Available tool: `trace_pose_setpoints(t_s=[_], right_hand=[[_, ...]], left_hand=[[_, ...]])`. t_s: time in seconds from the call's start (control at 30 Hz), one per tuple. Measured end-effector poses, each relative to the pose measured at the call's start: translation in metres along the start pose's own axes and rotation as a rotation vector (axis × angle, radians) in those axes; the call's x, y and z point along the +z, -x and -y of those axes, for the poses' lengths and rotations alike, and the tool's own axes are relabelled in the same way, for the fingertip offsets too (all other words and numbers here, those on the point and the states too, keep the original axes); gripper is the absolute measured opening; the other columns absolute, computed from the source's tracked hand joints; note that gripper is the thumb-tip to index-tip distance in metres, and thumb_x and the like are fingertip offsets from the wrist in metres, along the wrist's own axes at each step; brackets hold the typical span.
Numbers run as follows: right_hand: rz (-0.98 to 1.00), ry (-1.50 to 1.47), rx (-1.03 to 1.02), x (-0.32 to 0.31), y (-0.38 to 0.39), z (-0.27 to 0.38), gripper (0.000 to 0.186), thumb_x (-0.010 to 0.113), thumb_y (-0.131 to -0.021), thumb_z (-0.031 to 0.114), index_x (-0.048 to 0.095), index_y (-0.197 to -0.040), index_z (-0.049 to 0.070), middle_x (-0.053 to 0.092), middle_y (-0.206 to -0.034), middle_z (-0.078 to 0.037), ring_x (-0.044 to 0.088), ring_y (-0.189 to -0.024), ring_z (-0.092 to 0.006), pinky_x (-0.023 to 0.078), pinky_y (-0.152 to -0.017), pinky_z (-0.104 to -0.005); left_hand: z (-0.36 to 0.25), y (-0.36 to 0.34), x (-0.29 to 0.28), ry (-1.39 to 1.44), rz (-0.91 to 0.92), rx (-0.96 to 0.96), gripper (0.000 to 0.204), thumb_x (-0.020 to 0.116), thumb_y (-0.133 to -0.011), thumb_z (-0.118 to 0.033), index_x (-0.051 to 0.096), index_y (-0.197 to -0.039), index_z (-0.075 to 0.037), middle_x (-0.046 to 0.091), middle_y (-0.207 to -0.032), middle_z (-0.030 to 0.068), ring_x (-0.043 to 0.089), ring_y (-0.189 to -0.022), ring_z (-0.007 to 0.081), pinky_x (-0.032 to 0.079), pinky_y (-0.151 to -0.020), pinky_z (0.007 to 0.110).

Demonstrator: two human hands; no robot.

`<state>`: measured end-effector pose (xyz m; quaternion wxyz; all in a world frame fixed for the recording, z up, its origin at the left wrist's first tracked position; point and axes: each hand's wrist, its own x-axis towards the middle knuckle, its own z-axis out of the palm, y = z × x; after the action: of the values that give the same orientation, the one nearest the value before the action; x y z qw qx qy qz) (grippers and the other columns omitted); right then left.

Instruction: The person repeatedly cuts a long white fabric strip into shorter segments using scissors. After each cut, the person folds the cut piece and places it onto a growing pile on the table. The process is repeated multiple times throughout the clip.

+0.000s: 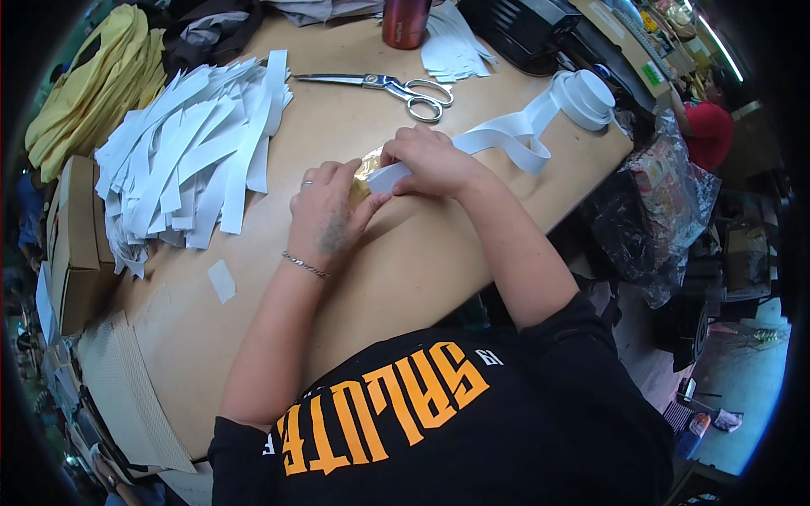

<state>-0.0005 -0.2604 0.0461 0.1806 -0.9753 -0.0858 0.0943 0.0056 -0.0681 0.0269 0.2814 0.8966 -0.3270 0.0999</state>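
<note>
White band (506, 135) end lies at table (405, 261) centre, pinched by right hand (430, 160) over a gold card (364, 173); left hand (325, 211) grips the card. Risk: band slipping off skew, since the slack back to the roll (586, 97) twists.

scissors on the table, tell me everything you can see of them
The silver metal scissors lie flat on the tan wooden table, shut, long blades pointing to the person's left, the two looped handles to the right. Nothing holds them; both hands are nearer the person. A pile of white fabric strips lies just left of the blade tips.
</note>
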Motion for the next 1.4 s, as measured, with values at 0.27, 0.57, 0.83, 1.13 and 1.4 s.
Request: trace_pose_setpoints(t_s=[0.27, 0.57, 0.83, 1.13, 1.4], right_hand=[[-0.032, -0.095, -0.134, 0.02, 0.021, 0.027, 0.017, 0.07, -0.073, 0.018, 0.062, -0.086, 0.011, 0.06, -0.089, -0.007, 0.053, -0.102, -0.0279, 0.033, -0.097, -0.0464], [0.16, 0.053, -0.37, 0.01, 0.064, 0.097, 0.01, 0.054, -0.083, 0.012, 0.063, -0.088, 0.009, 0.068, -0.081, 0.0, 0.056, -0.103, -0.0274, 0.016, -0.107, -0.0645], [0.195, 0.139, -0.164, -0.01, 0.059, 0.052, 0.019, 0.071, -0.072, 0.02, 0.064, -0.087, 0.012, 0.064, -0.09, -0.006, 0.053, -0.109, -0.0275, 0.018, -0.105, -0.0669], [0.229, 0.327, 0.19, -0.058, 0.053, -0.054, 0.051, 0.073, -0.07, 0.02, 0.058, -0.119, 0.018, 0.046, -0.133, -0.009, 0.036, -0.128, -0.0323, 0.018, -0.105, -0.0677], [-0.094, 0.626, 0.437, -0.086, 0.012, -0.152, 0.063, 0.062, -0.074, 0.0, 0.049, -0.13, 0.025, 0.031, -0.148, -0.006, 0.02, -0.139, -0.0309, 0.019, -0.107, -0.0655]], left_hand=[[-0.003, 0.026, -0.002, 0.168, 0.012, 0.13, 0.023, 0.068, -0.08, -0.022, 0.061, -0.097, -0.007, 0.059, -0.086, 0.0107, 0.059, -0.081, 0.03, 0.048, -0.065, 0.04], [-0.007, 0.119, -0.082, 0.17, -0.016, 0.101, 0.007, 0.065, -0.076, 0.002, 0.06, -0.08, -0.001, 0.055, -0.073, 0.0121, 0.056, -0.064, 0.0294, 0.045, -0.057, 0.036], [0.042, 0.191, -0.136, 0.097, -0.191, -0.217, 0.003, 0.06, -0.084, 0.0, 0.059, -0.082, 0.002, 0.054, -0.074, 0.0103, 0.053, -0.069, 0.0222, 0.042, -0.063, 0.029], [0.097, 0.247, -0.163, -0.008, -0.259, -0.406, 0.014, 0.057, -0.091, -0.008, 0.057, -0.084, 0.003, 0.049, -0.076, 0.0062, 0.047, -0.07, 0.0155, 0.039, -0.063, 0.026], [0.127, 0.27, -0.146, 0.266, -0.279, -0.598, 0.019, 0.054, -0.095, -0.014, 0.058, -0.086, 0.002, 0.05, -0.083, 0.0036, 0.048, -0.075, 0.0108, 0.045, -0.073, 0.024]])
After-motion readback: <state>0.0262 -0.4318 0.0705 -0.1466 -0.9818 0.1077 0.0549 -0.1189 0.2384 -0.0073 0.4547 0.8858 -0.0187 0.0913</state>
